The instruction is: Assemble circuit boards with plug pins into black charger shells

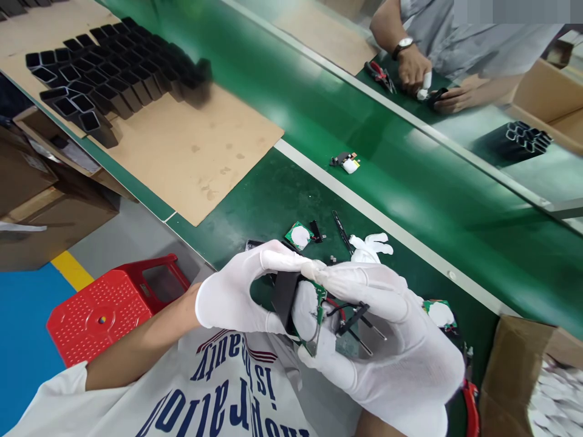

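My left hand (pixel 243 288), in a white glove, is closed around a black rectangular plastic housing (pixel 285 296), thumb and fingers on opposite sides. My gloved right hand (pixel 405 331) grips a green circuit board (pixel 320 301) carrying a white lump (pixel 305 311), right at the housing's open end. How far the board sits inside the housing I cannot tell. Red and black wires run from the board to a black plug piece (pixel 353 320) with two metal pins, beside my right palm. On the bench just beyond lie another circuit board (pixel 299 235), a black pen-like tool (pixel 341 229) and a crumpled white glove (pixel 370 247).
Many black housings (pixel 122 79) stand on a cardboard sheet (pixel 218 145) at the left. Red-handled pliers (pixel 470 400) and a carton (pixel 514 370) are at the right. Another board (pixel 440 314) lies nearby. Across the green bench, a co-worker's hands (pixel 414 73) handle a black part. A red stool (pixel 104 309) stands below left.
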Tool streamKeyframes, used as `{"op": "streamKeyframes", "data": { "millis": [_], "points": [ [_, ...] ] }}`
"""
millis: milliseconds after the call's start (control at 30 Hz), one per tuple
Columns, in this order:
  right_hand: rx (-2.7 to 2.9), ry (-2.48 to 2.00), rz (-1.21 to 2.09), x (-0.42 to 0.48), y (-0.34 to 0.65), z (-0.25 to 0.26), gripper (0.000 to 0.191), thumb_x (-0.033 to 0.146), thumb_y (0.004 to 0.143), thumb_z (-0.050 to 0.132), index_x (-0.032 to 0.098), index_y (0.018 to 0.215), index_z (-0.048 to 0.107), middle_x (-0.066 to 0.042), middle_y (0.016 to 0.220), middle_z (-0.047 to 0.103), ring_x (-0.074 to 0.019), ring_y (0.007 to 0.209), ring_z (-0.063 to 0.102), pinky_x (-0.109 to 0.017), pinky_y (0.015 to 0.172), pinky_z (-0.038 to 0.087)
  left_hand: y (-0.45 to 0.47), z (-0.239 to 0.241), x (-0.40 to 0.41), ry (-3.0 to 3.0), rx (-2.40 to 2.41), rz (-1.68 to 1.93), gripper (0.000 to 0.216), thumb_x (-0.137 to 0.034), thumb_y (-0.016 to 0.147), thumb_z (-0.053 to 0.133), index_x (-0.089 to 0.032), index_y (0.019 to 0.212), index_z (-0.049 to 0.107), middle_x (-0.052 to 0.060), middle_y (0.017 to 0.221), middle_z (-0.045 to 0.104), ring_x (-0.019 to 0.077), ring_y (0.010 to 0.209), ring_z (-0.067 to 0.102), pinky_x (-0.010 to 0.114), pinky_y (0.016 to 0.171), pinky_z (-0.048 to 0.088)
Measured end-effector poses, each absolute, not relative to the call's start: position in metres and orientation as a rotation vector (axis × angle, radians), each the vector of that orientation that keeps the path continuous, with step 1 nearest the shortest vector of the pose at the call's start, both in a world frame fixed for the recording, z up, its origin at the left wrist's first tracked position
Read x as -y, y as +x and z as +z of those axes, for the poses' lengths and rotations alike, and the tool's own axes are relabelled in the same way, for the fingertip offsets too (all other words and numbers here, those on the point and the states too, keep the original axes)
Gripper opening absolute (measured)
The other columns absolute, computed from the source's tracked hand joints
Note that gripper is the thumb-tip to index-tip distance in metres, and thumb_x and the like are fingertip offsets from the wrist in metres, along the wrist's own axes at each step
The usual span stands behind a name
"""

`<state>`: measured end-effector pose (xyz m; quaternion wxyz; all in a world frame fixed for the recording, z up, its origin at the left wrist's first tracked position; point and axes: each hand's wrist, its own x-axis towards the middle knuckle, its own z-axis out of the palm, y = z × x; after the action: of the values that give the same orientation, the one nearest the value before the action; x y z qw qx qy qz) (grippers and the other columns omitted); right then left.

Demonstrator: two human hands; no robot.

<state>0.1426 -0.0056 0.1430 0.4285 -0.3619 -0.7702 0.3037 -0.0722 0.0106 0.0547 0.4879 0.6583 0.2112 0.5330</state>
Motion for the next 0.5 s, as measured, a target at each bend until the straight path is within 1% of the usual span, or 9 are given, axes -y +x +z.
{"op": "streamKeyframes", "data": {
  "millis": [100,200,333,433,500],
  "points": [
    [1.836,-0.908,0.73,0.007,0.14,0.142,0.069,0.012,0.071,0.099,0.025,0.135,0.076,-0.007,0.123,0.085,-0.0307,0.107,0.082,-0.045,0.093,0.07,-0.073,0.063,-0.015,1.592,-0.484,1.27,0.085,-0.039,0.077,0.103,-0.034,0.153,0.066,0.012,0.136,0.08,0.0314,0.119,0.081,0.041,0.107,0.063],
    [1.806,-0.907,0.716,0.006,0.139,0.141,0.071,0.014,0.07,0.101,0.024,0.136,0.076,-0.007,0.123,0.085,-0.0316,0.106,0.082,-0.046,0.093,0.071,-0.075,0.068,-0.017,1.605,-0.49,1.205,0.081,-0.042,0.075,0.104,-0.034,0.148,0.071,0.011,0.134,0.082,0.0318,0.117,0.081,0.041,0.107,0.062],
    [1.868,-0.912,0.717,0.004,0.141,0.141,0.071,0.013,0.073,0.099,0.027,0.138,0.074,-0.005,0.124,0.085,-0.029,0.105,0.082,-0.043,0.092,0.071,-0.074,0.059,-0.014,1.617,-0.506,1.3,0.095,-0.04,0.073,0.106,-0.037,0.158,0.062,0.011,0.135,0.079,0.0306,0.118,0.08,0.042,0.104,0.063],
    [1.895,-0.901,0.77,0.002,0.145,0.141,0.07,0.015,0.075,0.099,0.03,0.139,0.074,-0.005,0.125,0.084,-0.03,0.108,0.081,-0.044,0.092,0.071,-0.072,0.053,-0.012,1.603,-0.5,1.325,0.093,-0.04,0.074,0.105,-0.037,0.157,0.062,0.009,0.132,0.079,0.0303,0.117,0.08,0.041,0.101,0.065],
    [1.896,-0.881,0.788,0.002,0.146,0.14,0.071,0.015,0.074,0.099,0.03,0.139,0.074,-0.006,0.125,0.084,-0.0305,0.109,0.081,-0.045,0.093,0.071,-0.071,0.053,-0.013,1.602,-0.465,1.345,0.091,-0.041,0.076,0.104,-0.038,0.156,0.062,0.008,0.131,0.08,0.0292,0.116,0.08,0.04,0.102,0.065]
  ]
}}
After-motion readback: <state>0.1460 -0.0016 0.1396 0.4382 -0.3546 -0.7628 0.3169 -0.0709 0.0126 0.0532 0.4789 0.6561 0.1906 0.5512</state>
